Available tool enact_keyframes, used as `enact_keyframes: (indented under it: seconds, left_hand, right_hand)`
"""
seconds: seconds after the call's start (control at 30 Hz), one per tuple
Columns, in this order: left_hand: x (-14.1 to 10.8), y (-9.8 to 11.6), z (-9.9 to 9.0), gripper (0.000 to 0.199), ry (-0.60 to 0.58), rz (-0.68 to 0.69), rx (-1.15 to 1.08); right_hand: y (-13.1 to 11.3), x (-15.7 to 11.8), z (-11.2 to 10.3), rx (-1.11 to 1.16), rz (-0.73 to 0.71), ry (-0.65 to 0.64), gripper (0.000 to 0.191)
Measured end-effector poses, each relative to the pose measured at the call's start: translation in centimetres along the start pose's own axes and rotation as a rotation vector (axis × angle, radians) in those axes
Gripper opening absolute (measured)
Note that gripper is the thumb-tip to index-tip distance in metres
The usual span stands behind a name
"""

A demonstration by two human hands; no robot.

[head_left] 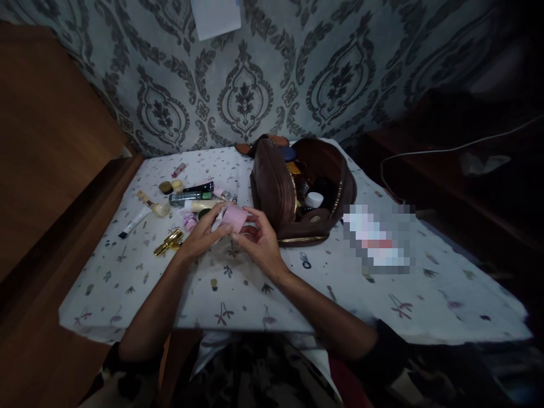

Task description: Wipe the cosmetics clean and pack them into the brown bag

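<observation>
1. Jar [235, 218], pink, held up over the table [238, 294], left of the bag [274, 187] and right of most small things.
2. At the left side of the jar, left hand [204, 231], with fingers bent around it and thumb on its near side. Grip narrow, just to the width of the jar.
3. At the right side, right hand [262, 245], with fingers touching the far right part of the jar and thumb lower, nearer. Grip also close, holding the same jar. Cannot tell how firmly.
4. By the left fingers, something whitish, too unclear to name.
5. Bag brown, unzipped, resting to the right of the jar. Inside, white cap [314, 200] and blue thing [288, 153], among other contents too dark to name.
6. Left of the left hand, gold tubes [169, 242], lying close together. Farther left, white tube [135, 220], lying aslant, with dark cap.
7. Beyond the left hand, cream tube [204, 205], green tube [187, 197] and black tube [199, 187], lying near one another.
8. Left of these, bottle [160, 209]. Farther, olive pot [165, 187] just beside yellow pot [177, 185]; farthest, small vial [178, 169].
9. Right of the bag, pixelated patch [378, 238]; cannot tell its content.
10. At the far side, patterned wall [244, 102], with white paper [216, 20] at the top.
</observation>
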State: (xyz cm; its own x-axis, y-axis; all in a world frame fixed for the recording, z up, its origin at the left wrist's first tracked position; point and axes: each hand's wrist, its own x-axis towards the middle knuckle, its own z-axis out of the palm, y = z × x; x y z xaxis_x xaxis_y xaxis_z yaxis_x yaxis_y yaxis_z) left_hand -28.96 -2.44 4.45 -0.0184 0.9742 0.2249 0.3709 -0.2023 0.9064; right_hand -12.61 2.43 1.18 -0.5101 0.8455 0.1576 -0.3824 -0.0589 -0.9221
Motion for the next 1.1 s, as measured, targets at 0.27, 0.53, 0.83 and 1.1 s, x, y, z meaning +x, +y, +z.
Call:
enact_keyframes:
  seconds: [0.27,0.53,0.83,1.1]
  left_hand:
    - [-0.4,0.6,-1.5,0.082,-0.186,-0.01,-0.017]
    - [-0.5,-0.4,-2.3,0.075,-0.216,-0.007,-0.035]
    - [-0.1,-1.2,-1.4,0.069,-0.136,-0.143,-0.172]
    - [0.0,-0.7,-1.5,0.063,-0.111,-0.16,-0.113]
  right_hand:
    - [-0.1,0.2,-0.1,-0.018,0.003,0.03,0.063]
    - [0.5,0.5,-0.3,-0.018,-0.003,0.04,0.067]
    - [0.6,0.5,-0.4,-0.046,-0.005,0.057,0.067]
    - [0.3,0.4,-0.3,-0.032,-0.001,0.048,0.065]
